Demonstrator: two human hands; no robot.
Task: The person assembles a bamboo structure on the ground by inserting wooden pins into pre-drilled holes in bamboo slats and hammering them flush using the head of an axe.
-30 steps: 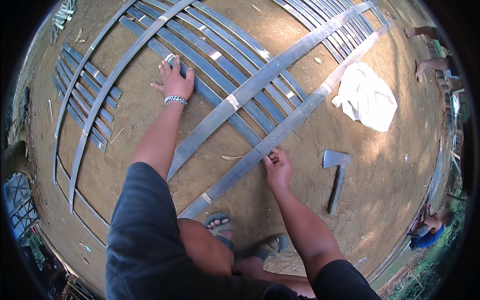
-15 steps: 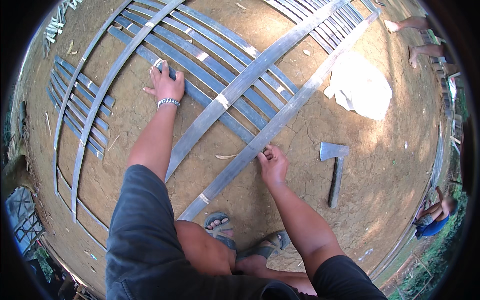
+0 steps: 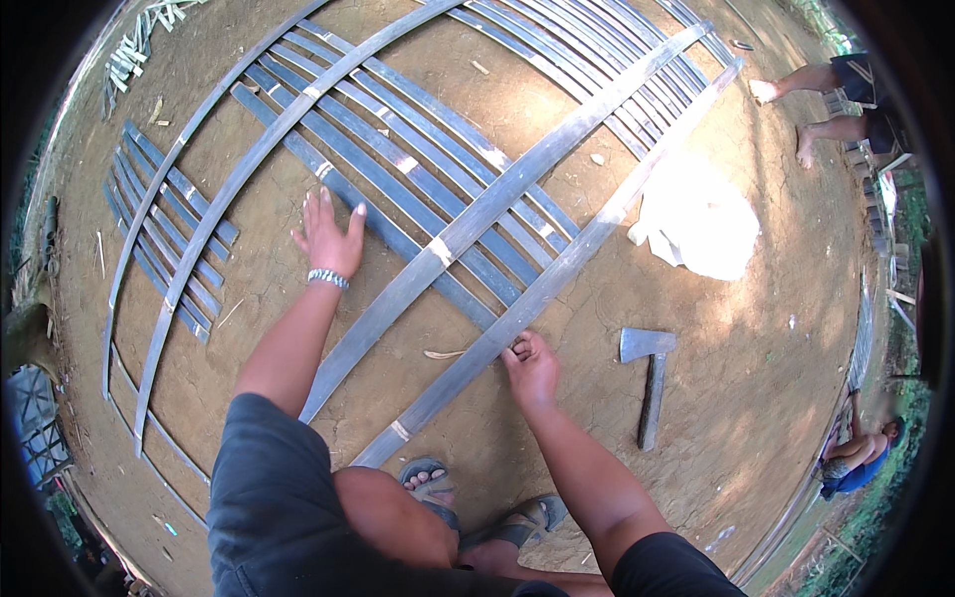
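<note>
Dark, flat bamboo slats (image 3: 386, 231) with pale bands lie in a lattice on the ground, crossed by long bamboo strips. My left hand (image 3: 332, 244), with a chain bracelet at the wrist, is open and spread beside the nearest slat. Its thumb tip overlaps the slat's edge; whether it touches cannot be told. At the outer edge of the nearest long strip (image 3: 448, 381), where that slat's end meets it, my right hand (image 3: 534, 370) is closed with fingertips pinched. What they grip is hidden.
An axe (image 3: 649, 383) lies right of my right hand. Beyond it is a bright white cloth or sack (image 3: 701, 224). Another person's bare legs (image 3: 811, 131) are at the upper right, and a person in blue (image 3: 863, 463) sits farther down. My sandalled feet (image 3: 438, 488) are close by.
My left hand has come off the slat and drawn slightly toward me, fingers stretched out. My right hand stays at the strip's edge. The whole view has shifted a little.
</note>
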